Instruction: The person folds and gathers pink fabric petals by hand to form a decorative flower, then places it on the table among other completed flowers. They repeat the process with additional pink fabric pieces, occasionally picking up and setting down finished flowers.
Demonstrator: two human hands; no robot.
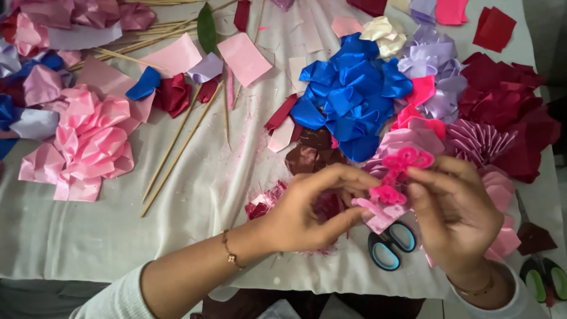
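My left hand [307, 207] and my right hand [455, 215] meet over the table's front edge, both pinching a small folded pink ribbon flower [390, 192]. A bright pink looped ribbon piece [406, 158] sticks up from the top of it, beside my right fingertips. Light pink ribbon strips [378, 215] hang below between my fingers. Black-and-blue scissors [391, 243] lie on the cloth just under my hands.
A white cloth [118, 230] covers the table. Piles of folded ribbon petals lie around: pink [88, 142] at left, blue [351, 97] in the middle, lilac [434, 68], dark red [502, 100] at right. Bamboo skewers [177, 147] lie left of centre. Green-handled scissors [543, 277] sit far right.
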